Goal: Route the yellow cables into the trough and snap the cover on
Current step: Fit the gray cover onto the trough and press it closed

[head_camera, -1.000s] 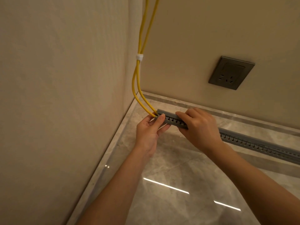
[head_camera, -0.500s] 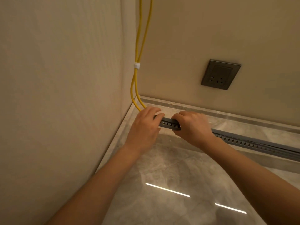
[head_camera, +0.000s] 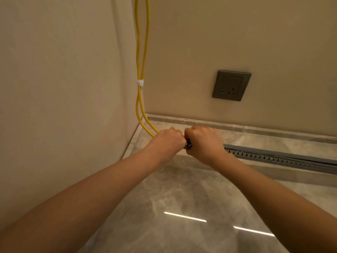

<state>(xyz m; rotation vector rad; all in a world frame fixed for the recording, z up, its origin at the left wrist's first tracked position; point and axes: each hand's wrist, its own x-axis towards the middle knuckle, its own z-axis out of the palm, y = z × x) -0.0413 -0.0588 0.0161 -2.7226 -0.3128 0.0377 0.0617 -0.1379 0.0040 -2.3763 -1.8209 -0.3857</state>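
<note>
Two yellow cables [head_camera: 139, 52] hang down the room corner, bound by a white tie [head_camera: 140, 83], and curve along the floor toward the left end of a grey slotted trough [head_camera: 273, 157] that lies along the base of the wall. My left hand [head_camera: 168, 139] and my right hand [head_camera: 203, 140] sit side by side on that left end, fingers curled over it. Only a small dark bit of the trough shows between them. The cables' ends are hidden under my left hand. A grey cover strip seems to lie on the trough to the right.
A grey wall socket [head_camera: 231, 85] sits on the back wall above the trough. A stone skirting [head_camera: 237, 125] runs along the wall base. The glossy marble floor [head_camera: 182, 207] reflects two light strips. The left wall [head_camera: 63, 88] is close by.
Both hands have closed together over the trough's left end; my left hand moved on top of it, covering the cable entry. The slotted section seen between them earlier is now hidden.
</note>
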